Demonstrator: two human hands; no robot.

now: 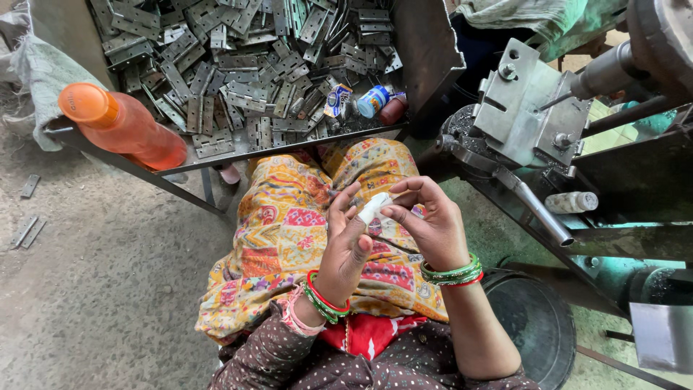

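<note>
My left hand [345, 242] and my right hand [427, 220] meet over my lap, above a yellow patterned cloth [289, 224]. Between their fingertips is a small white strip [375, 208], like tape or a bandage, which seems wrapped round a left finger. The right thumb and forefinger pinch its end. Both wrists carry green and red bangles.
A metal tray [289, 148] in front holds a heap of grey steel hinges [245, 65], plus small cans [373, 101]. An orange bottle [123, 126] lies on its left edge. A press machine [534, 115] with a lever stands at right. A dark round tub [534, 325] sits below.
</note>
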